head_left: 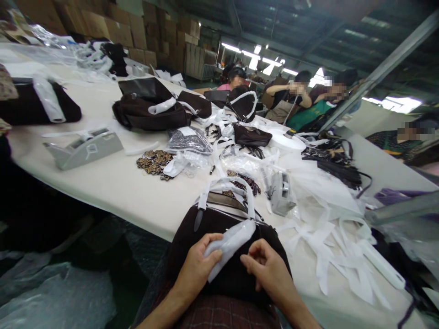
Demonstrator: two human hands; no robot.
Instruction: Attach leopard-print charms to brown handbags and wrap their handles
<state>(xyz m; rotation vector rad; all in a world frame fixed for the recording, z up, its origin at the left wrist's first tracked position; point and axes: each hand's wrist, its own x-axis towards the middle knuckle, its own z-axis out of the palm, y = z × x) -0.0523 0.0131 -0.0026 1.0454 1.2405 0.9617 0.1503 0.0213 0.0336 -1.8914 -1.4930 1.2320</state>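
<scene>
"So, what lies nearest on the pale, smooth bench (137,196)?"
"A dark, soft-looking bag (233,269), at its near edge against the person, broad and rounded at the corners, its long axis running left to right."
"And its top?"
"That points away from the person, with arched handles (229,180) in white covering."
"The hands?"
"The left hand (199,261) is clamped on a crinkly white wrap (233,241), a long roll slanting from lower left up to the right handle base. The right hand (267,267) is curled just beside it; whether its fingertips meet, I can't tell."
"Anything smaller?"
"A flat, dark tag (198,220) at the left handle base."
</scene>
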